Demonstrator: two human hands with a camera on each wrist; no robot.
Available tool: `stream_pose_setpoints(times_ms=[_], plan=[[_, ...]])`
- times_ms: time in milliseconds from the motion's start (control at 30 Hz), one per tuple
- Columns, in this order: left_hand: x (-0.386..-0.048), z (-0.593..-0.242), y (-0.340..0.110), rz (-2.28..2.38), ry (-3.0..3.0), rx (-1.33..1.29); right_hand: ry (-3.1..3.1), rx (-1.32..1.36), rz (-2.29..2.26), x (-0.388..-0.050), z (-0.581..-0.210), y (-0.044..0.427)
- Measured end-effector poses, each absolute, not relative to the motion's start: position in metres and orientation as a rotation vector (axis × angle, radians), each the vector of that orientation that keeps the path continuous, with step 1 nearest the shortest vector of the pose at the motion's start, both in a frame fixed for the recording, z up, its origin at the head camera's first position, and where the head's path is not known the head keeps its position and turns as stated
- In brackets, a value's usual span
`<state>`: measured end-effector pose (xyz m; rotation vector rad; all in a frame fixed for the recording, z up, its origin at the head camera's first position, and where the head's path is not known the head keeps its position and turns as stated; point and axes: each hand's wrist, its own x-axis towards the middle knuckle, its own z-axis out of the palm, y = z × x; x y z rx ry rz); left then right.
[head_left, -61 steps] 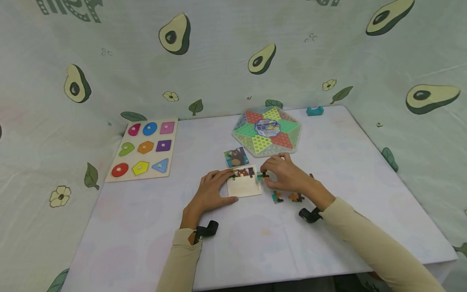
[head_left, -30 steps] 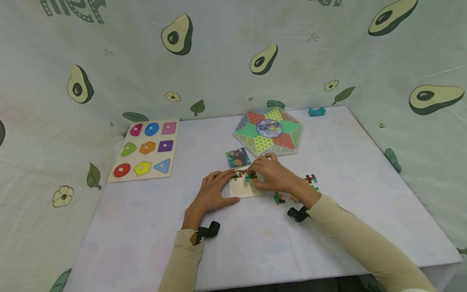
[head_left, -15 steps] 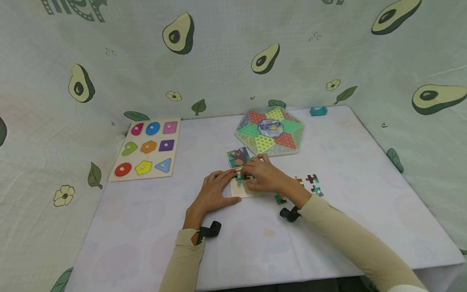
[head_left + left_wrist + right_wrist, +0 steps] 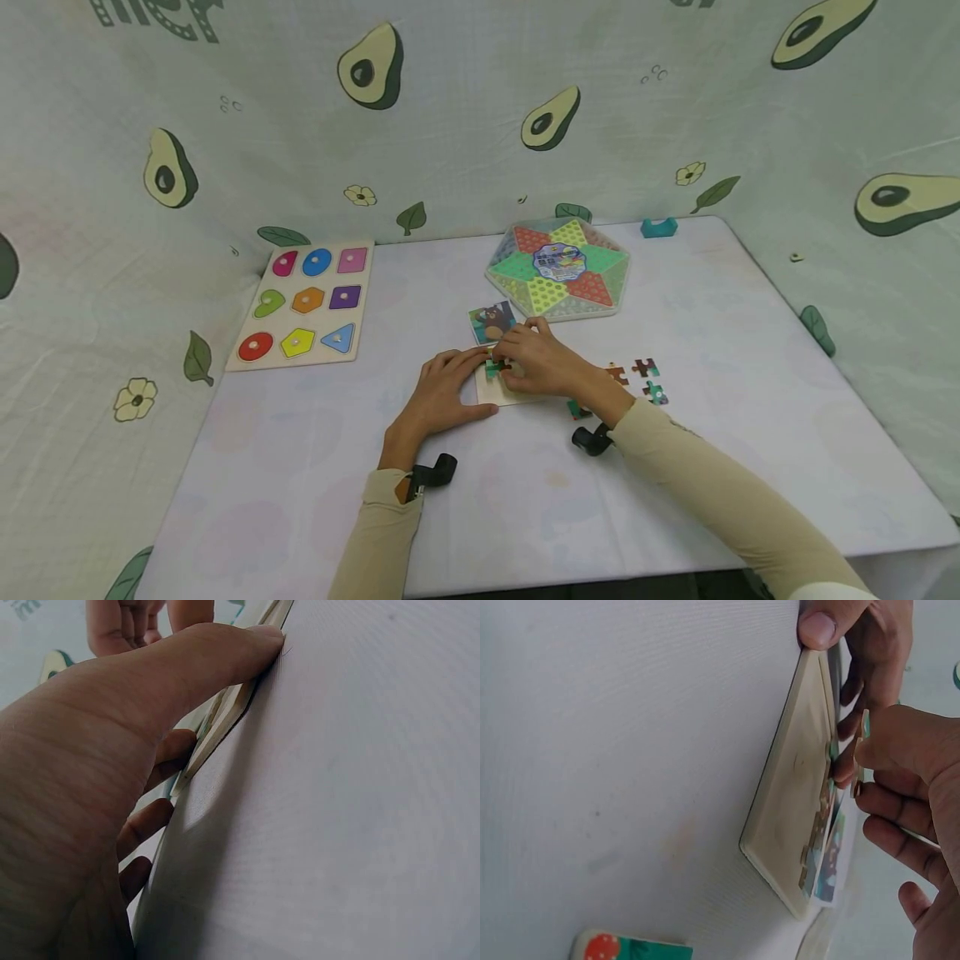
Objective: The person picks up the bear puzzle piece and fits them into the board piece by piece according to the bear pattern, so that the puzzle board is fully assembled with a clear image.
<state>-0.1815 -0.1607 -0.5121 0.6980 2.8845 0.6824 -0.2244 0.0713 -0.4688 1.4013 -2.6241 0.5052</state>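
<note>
A shallow wooden puzzle tray (image 4: 491, 393) lies on the table. My left hand (image 4: 438, 392) holds it at its left side, thumb on the near edge and fingers at the far edge. Between thumb and fingertips of my right hand (image 4: 542, 360) is a green and brown jigsaw piece (image 4: 858, 778), tilted just above the tray in the right wrist view. Fitted jigsaw pieces (image 4: 815, 832) line the far side of the tray; its near part shows bare wood. A bear picture card (image 4: 491, 322) lies just beyond the tray.
Loose jigsaw pieces (image 4: 655, 392) lie right of the tray, some partly hidden by my right arm. Behind stands a hexagonal star-patterned game board (image 4: 558, 271). A wooden shape board (image 4: 300, 304) lies at the left, and a teal block (image 4: 658, 228) at the back right.
My right hand has carried the jigsaw piece leftward from the tray's right side to above its left part. More loose pieces show behind it. The left hand stays on the tray.
</note>
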Motion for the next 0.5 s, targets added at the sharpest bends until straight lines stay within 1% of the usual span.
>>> stream_pose_setpoints(times_ms=[500], plan=[[-0.1812, -0.5137, -0.1608, 0.693, 2.886, 0.715, -2.644, 1.414, 0.488, -0.2247, -0.4761, 0.0661]])
